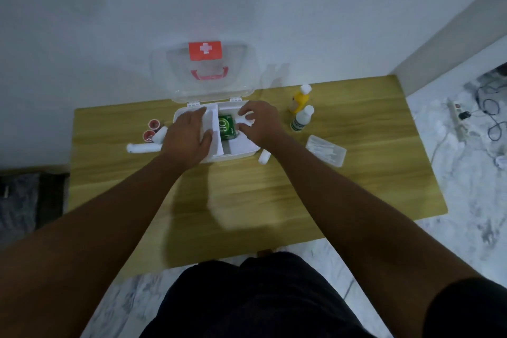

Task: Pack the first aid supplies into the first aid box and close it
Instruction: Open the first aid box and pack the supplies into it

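Note:
The white first aid box (pixel 233 155) stands open at the back of the wooden table, its clear lid (pixel 205 74) with a red cross upright against the wall. A green packet (pixel 227 127) lies inside. My left hand (pixel 186 136) rests flat over the box's left compartment and rim. My right hand (pixel 260 122) is over the right compartment, its fingers pinched on a small white roll (pixel 246 120). Outside the box lie two red-capped items (pixel 151 129), white rolls (pixel 142 147), another white roll (pixel 264 157), a yellow bottle (pixel 299 99), a white bottle (pixel 301 118) and a clear packet (pixel 326 150).
The table (pixel 247 200) stands against a white wall. To the right, a power strip and cables (pixel 477 118) lie on the marble floor. Dark cloth (pixel 27 200) lies on the floor at the left. My legs in dark shorts are at the table's near edge.

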